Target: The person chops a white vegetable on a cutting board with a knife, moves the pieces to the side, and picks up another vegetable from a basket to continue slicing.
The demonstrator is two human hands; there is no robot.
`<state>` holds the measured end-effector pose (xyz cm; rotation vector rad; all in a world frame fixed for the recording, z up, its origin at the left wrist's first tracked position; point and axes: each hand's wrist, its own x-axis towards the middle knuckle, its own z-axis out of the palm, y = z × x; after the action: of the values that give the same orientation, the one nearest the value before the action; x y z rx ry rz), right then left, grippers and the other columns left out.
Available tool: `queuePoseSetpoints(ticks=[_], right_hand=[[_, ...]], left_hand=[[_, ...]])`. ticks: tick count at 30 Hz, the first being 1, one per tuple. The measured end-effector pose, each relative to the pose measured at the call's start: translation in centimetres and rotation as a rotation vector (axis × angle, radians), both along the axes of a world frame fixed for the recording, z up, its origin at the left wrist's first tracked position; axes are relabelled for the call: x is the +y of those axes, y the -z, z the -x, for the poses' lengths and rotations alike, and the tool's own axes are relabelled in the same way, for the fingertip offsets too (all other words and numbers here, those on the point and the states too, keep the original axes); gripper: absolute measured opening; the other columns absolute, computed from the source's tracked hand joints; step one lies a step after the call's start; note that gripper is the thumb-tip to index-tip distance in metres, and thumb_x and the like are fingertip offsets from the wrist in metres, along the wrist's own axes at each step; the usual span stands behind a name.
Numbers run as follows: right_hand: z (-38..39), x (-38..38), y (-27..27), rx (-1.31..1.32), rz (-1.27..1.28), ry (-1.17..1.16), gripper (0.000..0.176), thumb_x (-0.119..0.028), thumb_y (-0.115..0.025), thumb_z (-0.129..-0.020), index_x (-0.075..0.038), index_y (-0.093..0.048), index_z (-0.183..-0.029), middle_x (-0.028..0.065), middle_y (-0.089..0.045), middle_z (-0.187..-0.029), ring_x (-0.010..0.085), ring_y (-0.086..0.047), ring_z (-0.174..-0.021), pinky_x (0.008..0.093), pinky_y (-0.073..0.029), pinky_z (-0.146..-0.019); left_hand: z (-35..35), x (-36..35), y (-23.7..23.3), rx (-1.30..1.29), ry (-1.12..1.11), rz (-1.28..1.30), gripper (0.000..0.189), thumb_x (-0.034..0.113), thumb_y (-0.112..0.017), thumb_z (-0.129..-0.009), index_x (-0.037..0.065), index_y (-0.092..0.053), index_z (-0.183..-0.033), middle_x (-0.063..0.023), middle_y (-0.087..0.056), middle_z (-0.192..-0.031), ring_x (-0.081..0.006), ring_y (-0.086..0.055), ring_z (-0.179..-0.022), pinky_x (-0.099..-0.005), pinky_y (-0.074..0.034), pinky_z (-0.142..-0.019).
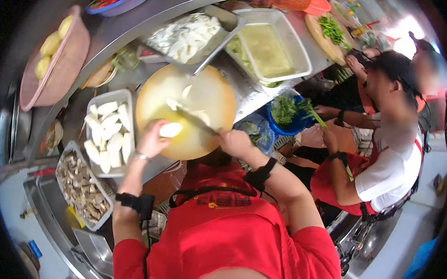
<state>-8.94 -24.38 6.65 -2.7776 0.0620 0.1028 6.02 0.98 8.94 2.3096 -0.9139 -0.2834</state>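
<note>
A whole white vegetable piece (170,129), thick and smooth, is pinched in my left hand (151,138) over the left part of a round chopping board (216,90). My right hand (236,143) grips a kitchen knife (197,121) by its handle, at the board's right edge. Its blade slants up and left across the board, slightly blurred. Cut white slices (186,91) lie beyond and beside the blade. More thick white pieces (111,129) fill a white plastic basket left of the board. Beyond the board, a metal tray (214,54) holds a heap of white slices.
A basket of cut mushrooms (83,190) sits at lower left, and a pink basket (61,77) of potatoes at upper left. A white plastic tub (307,61) stands at upper right. To my right, a co-worker (389,167) holds green stalks near a blue basket (289,129) of greens.
</note>
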Motion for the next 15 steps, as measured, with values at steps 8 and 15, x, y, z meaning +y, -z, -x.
queuePoseSetpoints(ticks=[8, 15], right_hand=[[0.3, 1.2, -3.5, 0.174, -0.024, -0.010, 0.022, -0.027, -0.048, -0.087, -0.005, -0.053, -0.087, 0.0191, -0.061, -0.063, 0.0367, -0.061, -0.057, 0.0468, -0.049, -0.053], [-0.2, 2.7, -2.8, 0.103, 0.083, -0.082, 0.023, -0.026, -0.049, -0.086, -0.003, -0.051, -0.084, 0.0159, -0.060, -0.059, 0.0318, -0.062, -0.053, 0.0421, -0.050, -0.048]], left_hand=[[5.6, -1.7, 4.4, -0.377, -0.173, 0.174, 0.036, 0.010, -0.066, -0.063, 0.009, -0.058, -0.098, -0.0090, -0.054, -0.101, -0.0292, -0.052, -0.095, -0.0402, -0.041, -0.086], [6.4, -1.3, 7.0, -0.354, -0.217, 0.287, 0.017, 0.008, -0.067, -0.071, 0.007, -0.060, -0.087, -0.0087, -0.053, -0.098, -0.0294, -0.051, -0.094, -0.0402, -0.040, -0.082]])
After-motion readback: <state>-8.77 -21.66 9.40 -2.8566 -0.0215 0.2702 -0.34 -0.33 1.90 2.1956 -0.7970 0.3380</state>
